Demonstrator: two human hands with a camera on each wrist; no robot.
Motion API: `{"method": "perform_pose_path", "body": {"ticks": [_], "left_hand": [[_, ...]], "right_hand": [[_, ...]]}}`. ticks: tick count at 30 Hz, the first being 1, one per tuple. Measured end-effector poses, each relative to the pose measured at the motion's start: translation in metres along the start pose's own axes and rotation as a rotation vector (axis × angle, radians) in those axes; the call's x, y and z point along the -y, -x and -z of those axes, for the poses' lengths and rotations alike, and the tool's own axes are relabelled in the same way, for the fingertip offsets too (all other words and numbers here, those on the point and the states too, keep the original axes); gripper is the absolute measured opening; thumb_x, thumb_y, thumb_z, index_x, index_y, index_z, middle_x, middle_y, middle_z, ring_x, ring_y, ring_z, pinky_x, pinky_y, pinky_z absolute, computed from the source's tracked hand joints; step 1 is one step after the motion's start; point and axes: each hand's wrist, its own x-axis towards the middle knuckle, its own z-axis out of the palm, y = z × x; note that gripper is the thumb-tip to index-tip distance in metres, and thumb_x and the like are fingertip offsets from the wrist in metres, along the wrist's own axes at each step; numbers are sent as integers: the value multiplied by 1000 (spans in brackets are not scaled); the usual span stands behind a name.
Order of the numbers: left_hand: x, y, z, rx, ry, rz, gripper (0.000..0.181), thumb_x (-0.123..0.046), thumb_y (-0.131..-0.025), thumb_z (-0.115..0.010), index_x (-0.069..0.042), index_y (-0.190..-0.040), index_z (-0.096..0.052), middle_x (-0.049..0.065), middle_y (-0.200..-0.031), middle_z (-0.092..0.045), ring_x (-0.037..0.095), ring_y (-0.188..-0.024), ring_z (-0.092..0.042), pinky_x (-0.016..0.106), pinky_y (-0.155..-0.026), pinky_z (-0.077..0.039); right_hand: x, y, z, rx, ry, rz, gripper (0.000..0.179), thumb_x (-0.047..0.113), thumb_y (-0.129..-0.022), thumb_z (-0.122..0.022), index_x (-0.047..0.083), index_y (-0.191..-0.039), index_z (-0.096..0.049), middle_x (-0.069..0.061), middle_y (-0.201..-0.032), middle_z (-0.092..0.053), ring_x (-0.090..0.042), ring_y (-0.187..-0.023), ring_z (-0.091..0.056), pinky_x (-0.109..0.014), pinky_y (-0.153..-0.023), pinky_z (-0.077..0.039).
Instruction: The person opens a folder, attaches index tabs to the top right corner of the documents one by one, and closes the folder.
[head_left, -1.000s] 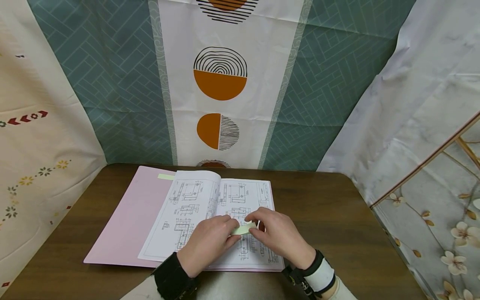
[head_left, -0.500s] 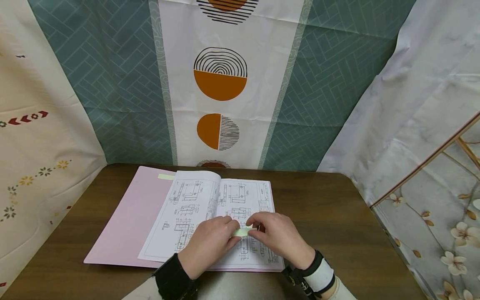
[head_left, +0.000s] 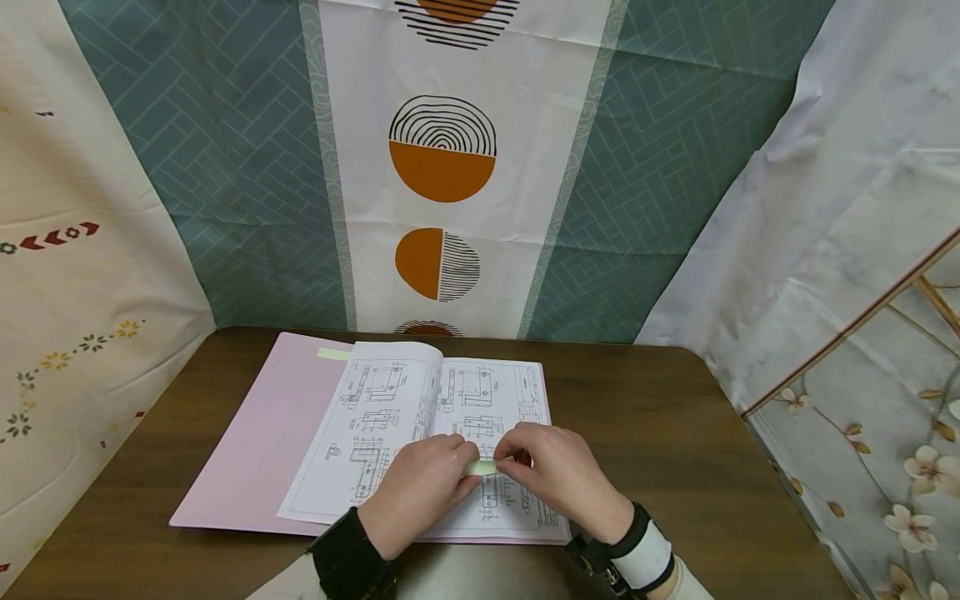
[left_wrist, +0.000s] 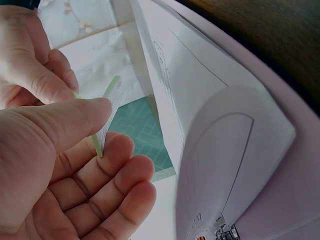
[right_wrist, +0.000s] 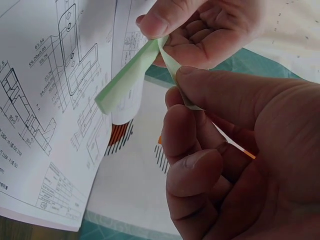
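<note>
A small pad of pale green sticky notes (right_wrist: 129,75) is pinched between thumb and fingers of my left hand (head_left: 422,483), above the right page of an open book of technical drawings (head_left: 375,417). My right hand (head_left: 562,467) pinches the end of the top sticky note (right_wrist: 172,62) between thumb and index finger. In the right wrist view this strip stands bent away from the pad, still joined to it near the left thumb (left_wrist: 85,117). The pad looks narrow and edge-on in the left wrist view. The book lies open on its pink cover.
The pink cover (head_left: 255,442) spreads to the left, with a green sticky tab (head_left: 333,354) near its top edge. Beneath is a dark wooden table (head_left: 637,417). Patterned cloths (head_left: 442,275) hang behind and at both sides.
My right hand has shifted slightly left and down, closer to the left hand. Less of the green note shows between them. The left hand has barely moved.
</note>
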Motion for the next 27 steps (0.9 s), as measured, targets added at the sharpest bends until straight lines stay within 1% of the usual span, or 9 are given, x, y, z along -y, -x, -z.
{"method": "perform_pose_path", "body": {"ticks": [6,11,19,27], "left_hand": [[-1,-1,0,17,10,15,23,-32,-92,-93,-15,-95,-78,-6,-77,-67,6,-65,-56,24,-60,-48],[-1,0,0,25,14,20,23,-33,-92,-93,-15,-95,-79,-6,-77,-67,6,-65,-57,25,-60,-48],[-3,-1,1,35,9,18,23,-32,-92,-93,-15,-96,-79,-5,-79,-67,7,-67,-58,26,-62,-50],[0,0,-1,17,17,17,23,-30,-91,-94,-15,-92,-76,-7,-76,-64,5,-64,-52,25,-59,-46]], "right_hand": [[1,3,3,-15,-14,25,15,16,-94,-91,26,-92,-79,19,-84,-63,-2,-73,-55,-26,-64,-48],[1,4,4,-17,-31,40,15,15,-94,-90,25,-93,-79,19,-85,-65,-2,-73,-56,-26,-65,-48],[0,8,6,-19,-39,32,16,18,-95,-89,28,-94,-78,22,-87,-64,0,-75,-57,-26,-67,-50],[-3,11,10,-23,-80,21,18,15,-96,-88,29,-95,-77,23,-87,-64,0,-77,-59,-27,-69,-51]]}}
